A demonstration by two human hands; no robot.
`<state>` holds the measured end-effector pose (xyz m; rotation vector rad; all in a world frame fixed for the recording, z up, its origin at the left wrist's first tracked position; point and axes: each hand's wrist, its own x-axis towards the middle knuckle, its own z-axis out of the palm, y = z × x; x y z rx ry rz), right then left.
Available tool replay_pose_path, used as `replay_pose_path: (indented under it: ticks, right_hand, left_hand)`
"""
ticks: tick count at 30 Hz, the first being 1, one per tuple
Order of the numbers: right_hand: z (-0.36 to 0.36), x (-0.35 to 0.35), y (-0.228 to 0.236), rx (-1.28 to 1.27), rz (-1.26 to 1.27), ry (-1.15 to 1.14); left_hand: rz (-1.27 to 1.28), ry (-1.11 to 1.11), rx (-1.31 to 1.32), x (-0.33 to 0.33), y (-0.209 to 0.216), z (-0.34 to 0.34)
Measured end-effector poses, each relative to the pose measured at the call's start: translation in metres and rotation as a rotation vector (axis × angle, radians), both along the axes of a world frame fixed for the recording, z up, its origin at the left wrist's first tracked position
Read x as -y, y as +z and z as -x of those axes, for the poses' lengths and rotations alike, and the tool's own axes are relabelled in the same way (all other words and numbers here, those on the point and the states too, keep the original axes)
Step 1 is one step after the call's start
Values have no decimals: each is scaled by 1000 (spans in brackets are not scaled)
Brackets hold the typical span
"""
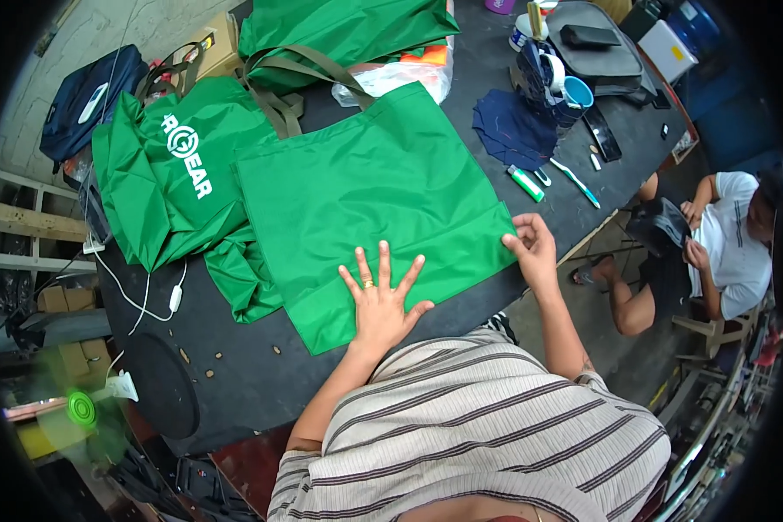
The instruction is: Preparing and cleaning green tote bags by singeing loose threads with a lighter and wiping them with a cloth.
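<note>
A green tote bag [365, 178] lies spread flat on the dark table, its dark olive handles [313, 65] at the far edge. My left hand [381, 311] rests on the near part of the bag, palm down with fingers spread. At the bag's right edge, near its lower corner, my right hand [535, 252] pinches the green cloth between thumb and fingers. To the left lies a crumpled green bag [126, 196] with white print, partly against the flat one. More folded green bags [339, 30] are piled at the back.
Right of the bag are navy cloth pieces [513, 130], a green lighter [525, 184], a toothbrush-like stick [576, 182], a phone [602, 133] and a blue cup [577, 91]. A white cable [176, 296] hangs over the left side. A seated person [731, 235] holds a black item beyond the right edge.
</note>
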<state>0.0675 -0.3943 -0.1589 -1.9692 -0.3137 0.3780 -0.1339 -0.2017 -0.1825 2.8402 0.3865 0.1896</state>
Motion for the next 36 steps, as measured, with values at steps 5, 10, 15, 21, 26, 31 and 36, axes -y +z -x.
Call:
replay_pose_path:
  ticks: [5, 10, 15, 21, 26, 31, 36]
  right_hand:
    - [-20, 13, -14, -202, -229, 81]
    - [-11, -13, 1, 531, 732, 105]
    - [27, -74, 36, 901, 307, 397]
    - [-1, -128, -28, 986, 599, 910]
    - [-71, -207, -17, 1109, 675, 532]
    - [-90, -291, -27, 1104, 3, 676]
    - [-91, -320, -29, 1269, 636, 541]
  left_hand:
    - [28, -27, -67, 0, 5, -5]
    - [45, -33, -71, -4, 18, -6]
    - [-15, -30, 0, 1, 6, -15]
    - [11, -18, -44, 2, 2, -17]
    - [9, -20, -32, 3, 5, -17]
    - [20, -18, -37, 2, 7, -17]
    - [18, -11, -51, 1, 8, -16]
